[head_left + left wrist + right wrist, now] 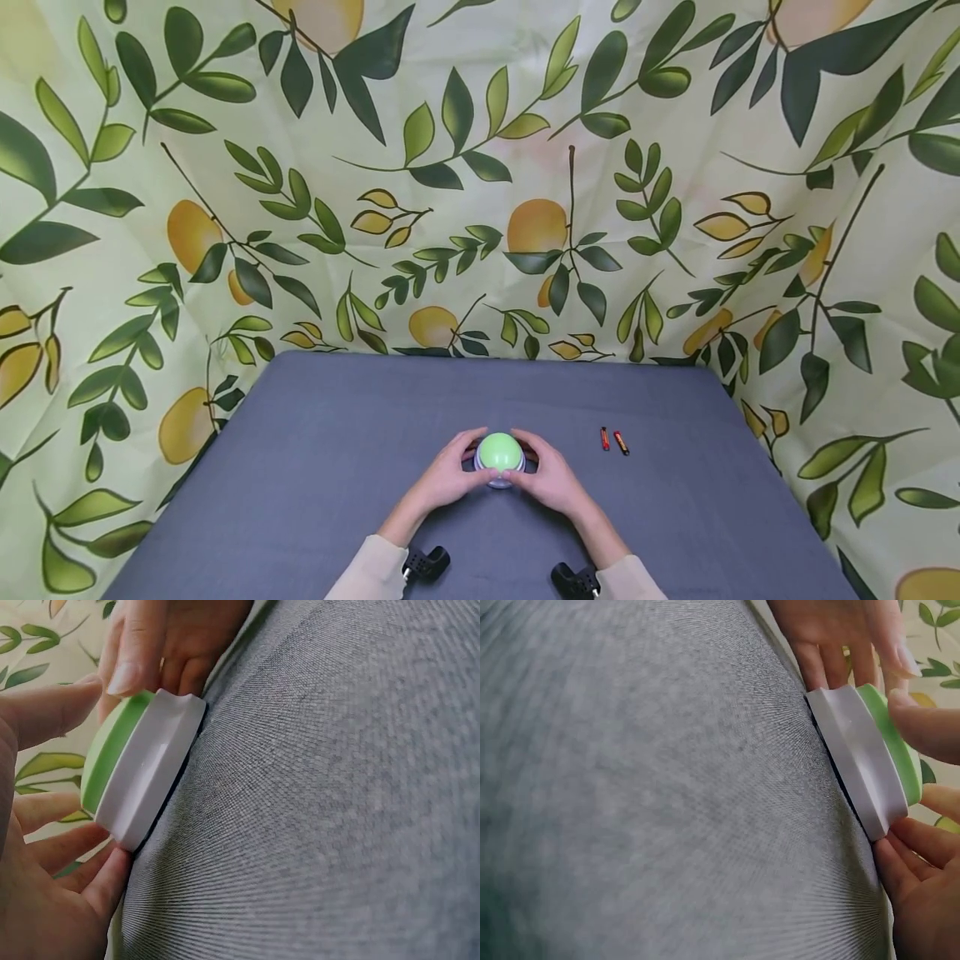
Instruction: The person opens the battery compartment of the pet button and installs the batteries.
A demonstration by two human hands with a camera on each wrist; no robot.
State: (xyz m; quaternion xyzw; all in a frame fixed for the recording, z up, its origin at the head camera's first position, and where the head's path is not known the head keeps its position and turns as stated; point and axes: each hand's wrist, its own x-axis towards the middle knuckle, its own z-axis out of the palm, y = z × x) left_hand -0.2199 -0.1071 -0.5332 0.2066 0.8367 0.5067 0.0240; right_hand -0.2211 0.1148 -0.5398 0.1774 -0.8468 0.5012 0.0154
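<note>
A round, lamp-like device with a light green dome point(501, 451) and a pale lavender-white base stands on the table in the head view. My left hand point(448, 473) cups its left side, and my right hand point(553, 477) cups the right. Both thumbs meet at the near edge, while the fingers reach round the sides. From the left wrist, the grooved base point(154, 769) shows a dark underside against the cloth, with left fingertips touching its lower edge. The right wrist view shows the same base point(859, 761), with right fingers along its side. The device's far side is hidden.
Two small red batteries point(604, 439) lie to the right of my right hand. Dark grey-blue cloth covers the table point(337, 433). A leaf-and-fruit patterned curtain point(465, 208) hangs behind and along both sides. Black wrist mounts point(427, 565) sit at the cuffs of pale sleeves.
</note>
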